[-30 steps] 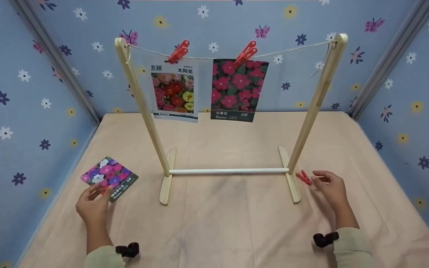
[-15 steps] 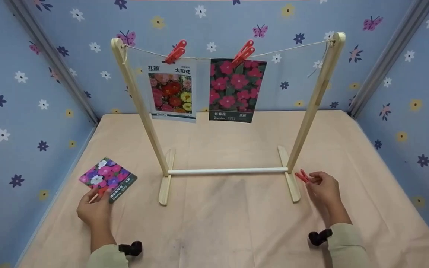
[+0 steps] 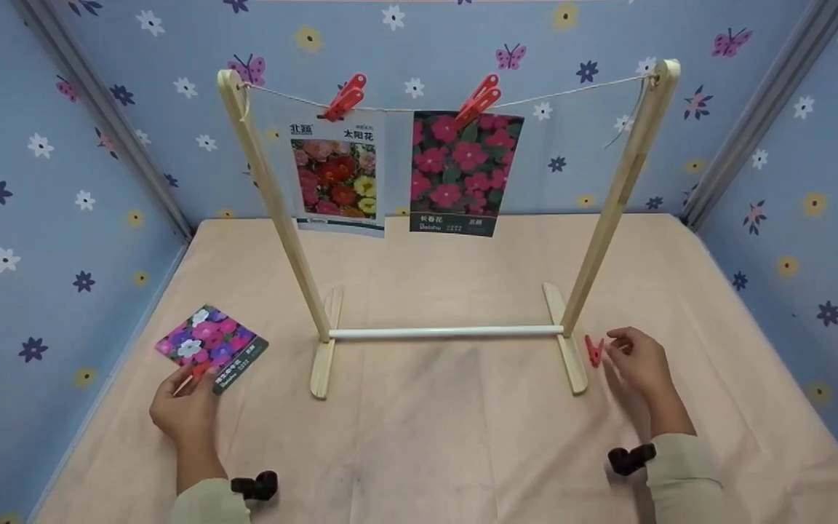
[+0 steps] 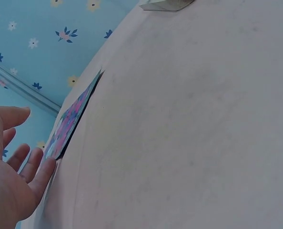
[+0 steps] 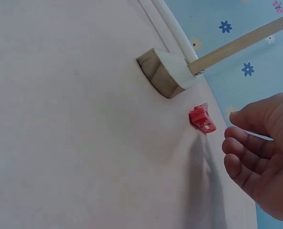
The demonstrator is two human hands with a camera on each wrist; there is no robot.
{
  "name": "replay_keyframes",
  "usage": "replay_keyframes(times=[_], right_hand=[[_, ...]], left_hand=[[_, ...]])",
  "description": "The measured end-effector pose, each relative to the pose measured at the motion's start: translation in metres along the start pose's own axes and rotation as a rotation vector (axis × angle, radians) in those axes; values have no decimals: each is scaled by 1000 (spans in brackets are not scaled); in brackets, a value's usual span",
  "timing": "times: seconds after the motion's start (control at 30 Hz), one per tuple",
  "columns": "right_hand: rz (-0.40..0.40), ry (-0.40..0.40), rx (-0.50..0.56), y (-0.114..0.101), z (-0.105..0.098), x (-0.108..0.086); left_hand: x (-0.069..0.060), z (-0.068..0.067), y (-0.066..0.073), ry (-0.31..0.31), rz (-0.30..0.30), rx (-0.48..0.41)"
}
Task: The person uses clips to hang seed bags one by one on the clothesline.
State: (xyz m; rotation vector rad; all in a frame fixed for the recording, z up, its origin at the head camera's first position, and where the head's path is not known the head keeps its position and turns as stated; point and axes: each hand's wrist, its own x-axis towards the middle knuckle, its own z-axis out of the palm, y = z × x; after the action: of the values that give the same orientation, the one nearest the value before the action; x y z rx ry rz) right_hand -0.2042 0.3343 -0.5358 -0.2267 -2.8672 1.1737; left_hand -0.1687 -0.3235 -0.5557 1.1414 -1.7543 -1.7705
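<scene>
A card with pink and purple flowers (image 3: 204, 338) lies at the left of the table. My left hand (image 3: 186, 418) is at its near edge, fingers loosely bent; a small red piece shows by the fingertips. The left wrist view has thumb and fingers of this hand (image 4: 17, 167) apart beside the card (image 4: 70, 121). Just right of the rack's right foot lies a red clothespin (image 3: 594, 351), and my right hand (image 3: 643, 364) hovers beside it. A small gap separates that hand (image 5: 263, 152) from the clothespin (image 5: 202, 118) in the right wrist view.
A wooden rack with a white crossbar (image 3: 448, 332) stands mid-table. From its string (image 3: 572, 93) hang a white-bordered flower packet (image 3: 337, 178) and a dark pink-flower packet (image 3: 463, 175), each under a red clothespin. Flower-patterned walls (image 3: 26, 211) surround the table (image 3: 426, 437).
My right hand has come off the clothespin after touching it, and the clothespin has turned. Over the last second my left fingers have shifted slightly down the card, uncovering a little more of it.
</scene>
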Motion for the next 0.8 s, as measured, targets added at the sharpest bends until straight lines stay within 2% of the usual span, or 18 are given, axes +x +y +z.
replay_keyframes(times=[0.2, 0.43, 0.63, 0.8], right_hand=[[4, -50, 43, 9, 2, 8], [-61, -66, 41, 20, 5, 11], [-63, -74, 34, 26, 2, 7], [-84, -84, 13, 30, -3, -1]], left_hand=[[1, -2, -6, -11, -20, -12], [-1, -3, -9, -31, -2, 0], [0, -4, -9, -35, -20, -2], [4, -4, -8, -25, -44, 41]])
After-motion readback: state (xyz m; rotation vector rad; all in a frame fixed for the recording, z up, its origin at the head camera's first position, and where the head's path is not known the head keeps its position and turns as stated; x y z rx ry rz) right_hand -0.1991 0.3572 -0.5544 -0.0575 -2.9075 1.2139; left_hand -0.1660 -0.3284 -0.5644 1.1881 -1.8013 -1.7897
